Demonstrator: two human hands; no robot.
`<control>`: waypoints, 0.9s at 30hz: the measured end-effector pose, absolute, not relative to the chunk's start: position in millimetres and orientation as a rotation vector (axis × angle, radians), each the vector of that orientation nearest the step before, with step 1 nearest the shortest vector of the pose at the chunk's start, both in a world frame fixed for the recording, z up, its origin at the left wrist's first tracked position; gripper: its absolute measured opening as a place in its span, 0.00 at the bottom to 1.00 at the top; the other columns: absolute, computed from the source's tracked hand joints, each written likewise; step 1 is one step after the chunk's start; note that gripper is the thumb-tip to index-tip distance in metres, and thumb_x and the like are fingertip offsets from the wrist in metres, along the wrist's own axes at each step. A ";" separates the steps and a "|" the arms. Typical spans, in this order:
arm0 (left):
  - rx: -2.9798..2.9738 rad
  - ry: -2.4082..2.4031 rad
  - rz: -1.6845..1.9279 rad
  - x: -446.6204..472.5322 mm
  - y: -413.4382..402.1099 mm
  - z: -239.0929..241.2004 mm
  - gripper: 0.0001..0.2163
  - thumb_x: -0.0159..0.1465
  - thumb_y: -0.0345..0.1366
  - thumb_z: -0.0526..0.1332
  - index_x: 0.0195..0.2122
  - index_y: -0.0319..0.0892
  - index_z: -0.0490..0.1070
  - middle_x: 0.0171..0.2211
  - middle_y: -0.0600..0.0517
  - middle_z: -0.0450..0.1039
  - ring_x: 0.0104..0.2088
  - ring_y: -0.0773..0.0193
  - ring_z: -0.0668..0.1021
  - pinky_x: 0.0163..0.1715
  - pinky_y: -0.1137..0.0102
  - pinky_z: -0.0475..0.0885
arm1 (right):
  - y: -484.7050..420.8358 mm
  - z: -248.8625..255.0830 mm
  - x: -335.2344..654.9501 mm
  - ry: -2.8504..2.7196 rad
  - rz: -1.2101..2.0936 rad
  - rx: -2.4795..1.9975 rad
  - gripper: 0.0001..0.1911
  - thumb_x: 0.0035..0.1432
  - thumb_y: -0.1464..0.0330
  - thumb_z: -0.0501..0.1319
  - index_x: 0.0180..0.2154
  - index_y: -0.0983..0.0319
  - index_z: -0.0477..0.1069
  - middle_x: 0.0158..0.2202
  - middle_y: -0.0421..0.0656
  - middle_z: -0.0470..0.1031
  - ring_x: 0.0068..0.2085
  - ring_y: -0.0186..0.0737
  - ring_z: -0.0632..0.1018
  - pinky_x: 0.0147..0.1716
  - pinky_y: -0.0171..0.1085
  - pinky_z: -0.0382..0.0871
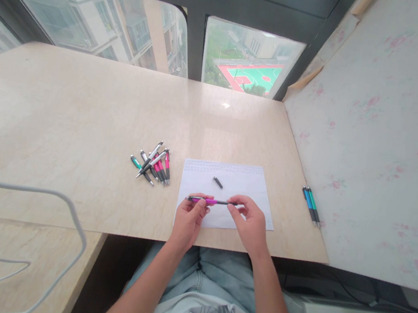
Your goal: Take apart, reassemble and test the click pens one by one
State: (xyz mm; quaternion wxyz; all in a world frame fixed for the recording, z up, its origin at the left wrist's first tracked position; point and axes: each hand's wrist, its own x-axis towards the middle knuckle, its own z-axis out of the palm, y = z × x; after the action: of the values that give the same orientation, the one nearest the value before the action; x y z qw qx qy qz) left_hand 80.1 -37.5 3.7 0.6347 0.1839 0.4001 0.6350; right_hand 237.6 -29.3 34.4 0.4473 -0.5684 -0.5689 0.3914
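The purple pen [210,202] is held level between both hands, above the sheet of paper [240,195] on the counter [75,157]. The left grip [188,224] is clamped on the purple barrel, thumb on the near side; the right grip [252,228] is pinched together on the slim dark end, fingertips meeting round it. Just beyond the pen, a short black piece [218,183] lies on the paper, apart from both hands. The heap of pens [155,164] rests to the left of the sheet, and a row of blue and green pens [310,205] lies to the right, by the wall.

The step in hand looks like work on the slim end of the pen, with the black piece probably a loose part of it. The next move seems to call for a steady left hold and light, well-aligned fingertip control from the right.
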 end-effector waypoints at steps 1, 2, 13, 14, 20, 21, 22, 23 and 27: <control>0.419 0.919 1.454 80.2 -37.4 3.8 0.07 0.58 0.36 0.69 0.36 0.40 0.77 0.37 0.48 0.79 0.35 0.68 0.78 0.33 0.75 0.72 | -29.1 34.5 237.9 -1.425 0.958 -1.377 0.07 0.58 0.65 0.63 0.39 0.58 0.75 0.40 0.44 0.78 0.42 0.42 0.78 0.36 0.38 0.73; 0.419 0.920 1.456 80.2 -37.2 3.9 0.07 0.58 0.36 0.69 0.36 0.40 0.78 0.37 0.47 0.79 0.35 0.67 0.79 0.33 0.75 0.72 | -28.9 34.4 237.9 -1.435 0.955 -1.346 0.09 0.57 0.66 0.63 0.41 0.57 0.74 0.42 0.45 0.78 0.44 0.43 0.78 0.36 0.38 0.74; 0.422 0.900 1.449 79.6 -37.1 3.4 0.08 0.58 0.36 0.69 0.37 0.40 0.77 0.38 0.48 0.79 0.36 0.68 0.79 0.34 0.75 0.72 | -27.4 29.2 240.6 -1.402 0.983 -1.366 0.07 0.58 0.64 0.63 0.39 0.58 0.76 0.38 0.44 0.79 0.40 0.42 0.79 0.37 0.39 0.75; 0.414 0.901 1.449 79.7 -37.1 3.9 0.08 0.58 0.36 0.69 0.37 0.40 0.77 0.38 0.48 0.79 0.36 0.68 0.79 0.34 0.76 0.72 | -27.7 30.7 241.8 -1.386 0.981 -1.367 0.08 0.58 0.64 0.63 0.39 0.58 0.76 0.38 0.44 0.79 0.40 0.42 0.79 0.37 0.39 0.75; 0.335 0.872 1.447 78.0 -36.6 5.0 0.08 0.57 0.36 0.70 0.37 0.41 0.76 0.37 0.49 0.79 0.37 0.67 0.80 0.31 0.77 0.71 | -32.9 54.7 248.1 -1.318 0.944 -1.394 0.09 0.58 0.63 0.64 0.40 0.58 0.76 0.39 0.45 0.79 0.40 0.43 0.78 0.38 0.41 0.76; 0.316 0.859 1.450 77.2 -36.6 4.8 0.09 0.57 0.36 0.70 0.37 0.41 0.76 0.37 0.49 0.79 0.36 0.67 0.80 0.31 0.77 0.71 | -34.0 60.3 248.9 -1.326 0.918 -1.404 0.09 0.58 0.63 0.64 0.40 0.58 0.76 0.39 0.46 0.79 0.40 0.43 0.78 0.38 0.41 0.76; 0.298 0.848 1.453 76.4 -36.6 4.5 0.09 0.57 0.36 0.70 0.37 0.41 0.76 0.37 0.49 0.80 0.36 0.67 0.80 0.30 0.77 0.71 | -35.1 65.6 249.9 -1.335 0.889 -1.411 0.09 0.58 0.62 0.64 0.39 0.58 0.76 0.39 0.46 0.79 0.40 0.43 0.78 0.38 0.42 0.76; 0.283 0.838 1.456 75.6 -36.6 4.1 0.09 0.57 0.36 0.71 0.37 0.41 0.76 0.37 0.49 0.80 0.36 0.67 0.80 0.30 0.77 0.71 | -36.0 70.4 251.3 -1.345 0.864 -1.414 0.08 0.57 0.62 0.64 0.39 0.58 0.76 0.39 0.46 0.79 0.39 0.44 0.78 0.38 0.42 0.76; 0.267 0.829 1.461 74.5 -36.8 2.4 0.10 0.57 0.37 0.71 0.37 0.41 0.76 0.37 0.49 0.80 0.36 0.67 0.80 0.30 0.77 0.71 | -37.9 77.6 261.0 -1.294 0.815 -1.401 0.08 0.56 0.63 0.65 0.38 0.58 0.76 0.38 0.45 0.79 0.39 0.44 0.78 0.39 0.43 0.76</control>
State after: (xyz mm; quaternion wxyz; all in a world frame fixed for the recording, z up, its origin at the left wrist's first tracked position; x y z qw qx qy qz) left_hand 74.5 -36.8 2.4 0.6598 0.1180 0.3661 0.6455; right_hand 261.0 -37.9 77.6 0.5089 -0.5816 -0.5370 0.3382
